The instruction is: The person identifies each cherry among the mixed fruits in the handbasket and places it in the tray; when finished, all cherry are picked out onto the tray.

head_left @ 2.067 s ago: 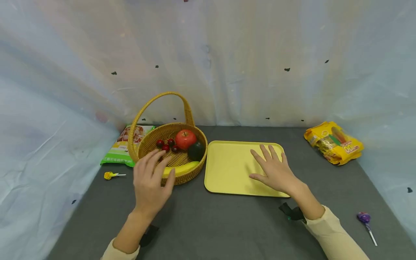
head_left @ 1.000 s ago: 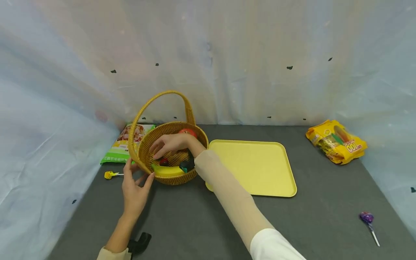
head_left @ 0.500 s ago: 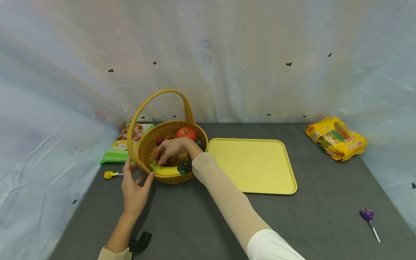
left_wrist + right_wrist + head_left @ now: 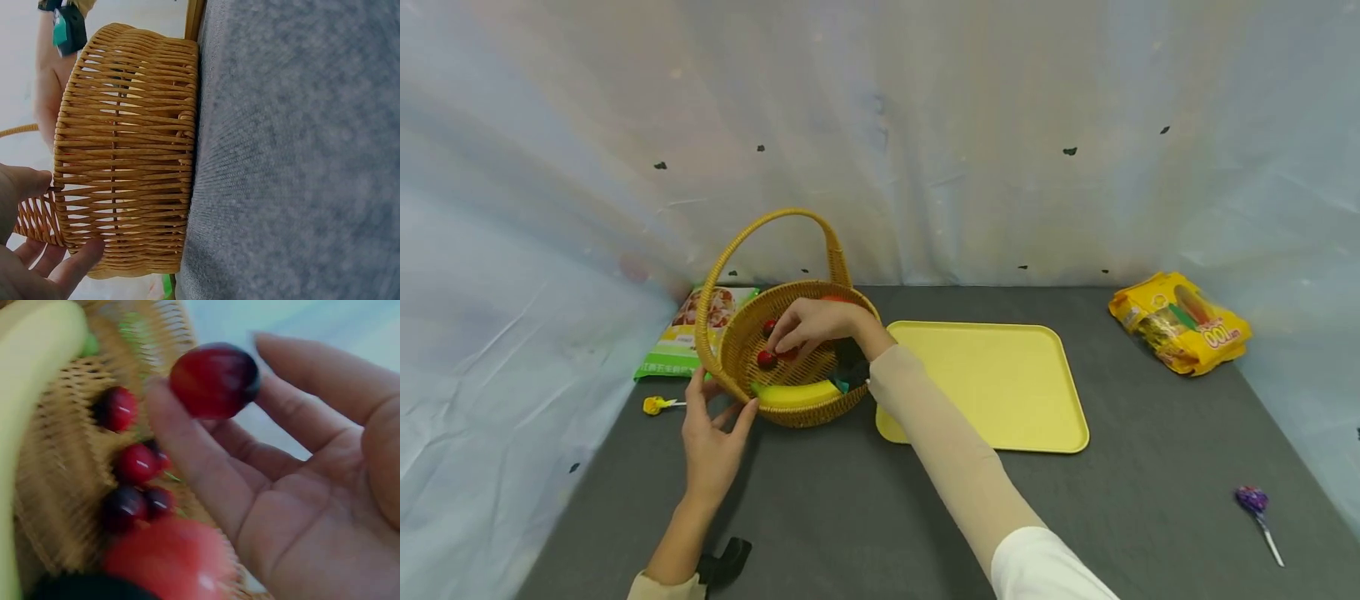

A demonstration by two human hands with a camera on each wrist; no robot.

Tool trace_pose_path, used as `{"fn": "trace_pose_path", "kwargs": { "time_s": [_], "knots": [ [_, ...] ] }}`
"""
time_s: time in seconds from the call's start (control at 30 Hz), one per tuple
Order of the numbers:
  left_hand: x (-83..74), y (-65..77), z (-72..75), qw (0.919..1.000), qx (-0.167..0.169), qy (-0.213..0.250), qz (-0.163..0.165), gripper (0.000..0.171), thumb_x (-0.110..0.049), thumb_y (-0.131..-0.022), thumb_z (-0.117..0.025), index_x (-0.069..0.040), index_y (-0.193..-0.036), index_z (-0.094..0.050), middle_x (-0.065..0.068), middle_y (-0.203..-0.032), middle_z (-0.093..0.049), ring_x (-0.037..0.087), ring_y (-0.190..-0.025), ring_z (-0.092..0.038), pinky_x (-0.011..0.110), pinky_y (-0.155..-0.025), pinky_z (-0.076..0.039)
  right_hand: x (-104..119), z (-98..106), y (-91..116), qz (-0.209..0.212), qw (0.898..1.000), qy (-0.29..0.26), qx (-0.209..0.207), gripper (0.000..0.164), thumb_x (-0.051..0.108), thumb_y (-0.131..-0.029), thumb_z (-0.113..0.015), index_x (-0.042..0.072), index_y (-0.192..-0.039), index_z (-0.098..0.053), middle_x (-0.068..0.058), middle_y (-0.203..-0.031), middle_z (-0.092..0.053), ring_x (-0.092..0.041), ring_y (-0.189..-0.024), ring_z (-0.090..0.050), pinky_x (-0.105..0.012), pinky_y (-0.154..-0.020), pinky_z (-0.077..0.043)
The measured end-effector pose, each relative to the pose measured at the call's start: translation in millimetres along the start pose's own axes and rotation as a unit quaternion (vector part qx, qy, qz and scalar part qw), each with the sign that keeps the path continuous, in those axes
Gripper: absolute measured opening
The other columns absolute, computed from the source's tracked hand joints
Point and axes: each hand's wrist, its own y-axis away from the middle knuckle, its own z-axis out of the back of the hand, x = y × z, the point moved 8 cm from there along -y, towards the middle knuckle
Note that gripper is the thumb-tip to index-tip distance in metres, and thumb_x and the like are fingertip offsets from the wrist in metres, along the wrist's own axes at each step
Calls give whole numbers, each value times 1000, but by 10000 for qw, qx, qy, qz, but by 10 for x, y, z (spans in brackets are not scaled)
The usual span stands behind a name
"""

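Note:
The wicker basket (image 4: 797,292) stands at the back left with its tall handle up. My left hand (image 4: 711,446) grips its near-left rim beside the handle's foot, thumb and fingers on the weave (image 4: 125,150). Over the inside of the basket, my right hand (image 4: 820,321) pinches a dark red cherry (image 4: 214,380) between thumb and fingertips. Below it lie several more cherries (image 4: 136,464). A banana (image 4: 797,395) rests along the near wall. The red apple (image 4: 172,556) is mostly covered by my right hand in the head view.
Right of the basket lies a yellow tray (image 4: 1000,387). A green snack bag (image 4: 673,346) sits behind the basket's left side, near a yellow lollipop (image 4: 655,405). At the right are a yellow snack packet (image 4: 1180,323) and a purple lollipop (image 4: 1252,500).
My left hand has moved onto the basket rim and holds it still. My right hand came from over the tray into the basket, then lifted slightly with a cherry.

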Motion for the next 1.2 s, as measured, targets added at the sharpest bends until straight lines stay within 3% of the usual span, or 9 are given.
{"fn": "trace_pose_path", "kwargs": {
  "time_s": [0.13,0.23,0.37,0.47,0.67,0.77,1.03,1.2],
  "knots": [
    [-17,2,-8,10000,8,-25,-48,84,18,-82,-71,5,-152,-27,34,-118,-49,15,-114,-48,8,-88,-51,84,345,335,386,9966,69,-726,29,9,-102,-58,-3,-128,-65,-12,-125,-63,-26,-108,-63,-36,-93,-58],
    [-22,13,3,10000,-31,3,-85,84,19,-82,-71,5,-152,-27,34,-118,-49,18,-114,-49,8,-88,-51,58,632,630,611,9876,-57,-1444,33,10,-99,-64,-3,-129,-64,-12,-129,-63,-21,-113,-62,-35,-97,-55],
    [-17,26,19,9999,-68,72,-99,85,22,-81,-70,4,-153,-27,35,-118,-49,17,-114,-49,7,-88,-50,-181,939,1004,622,9688,-481,-2351,36,9,-95,-68,-5,-128,-63,-15,-125,-64,-25,-113,-62,-39,-100,-53],
    [-11,28,21,9999,-45,111,-22,86,21,-82,-69,2,-154,-26,35,-119,-48,14,-115,-48,7,-88,-50,-451,1057,1208,482,9560,-659,-2817,36,7,-95,-69,-7,-127,-63,-15,-121,-66,-27,-109,-64,-42,-101,-53],
    [-29,25,24,10000,-27,60,40,84,19,-82,-71,5,-152,-27,35,-119,-49,10,-113,-48,7,-87,-51,-990,1054,1348,146,9437,-1025,-3140,32,1,-92,-71,-7,-122,-65,-17,-113,-68,-26,-102,-66,-51,-103,-51],
    [-41,27,23,10000,-3,53,-12,83,20,-82,-71,7,-151,-27,36,-118,-48,10,-113,-48,8,-87,-52,-1159,1007,1361,-18,9420,-873,-3240,30,2,-90,-73,-5,-119,-68,-17,-109,-70,-25,-98,-68,-48,-99,-53],
    [-65,16,29,9999,-15,27,-167,84,22,-79,-71,8,-150,-29,35,-115,-49,13,-111,-49,9,-87,-52,-1311,941,1387,-58,9233,-118,-3839,32,3,-86,-78,-7,-115,-70,-20,-107,-72,-27,-95,-68,-30,-84,-57],
    [119,38,21,10000,-12,34,-36,87,21,-80,-72,4,-152,-28,32,-118,-49,14,-114,-50,11,-87,-53,-1357,898,1366,0,9127,544,-4051,31,4,-82,-82,-4,-110,-73,-17,-104,-69,-26,-93,-66,-29,-82,-56]
  ]
}}
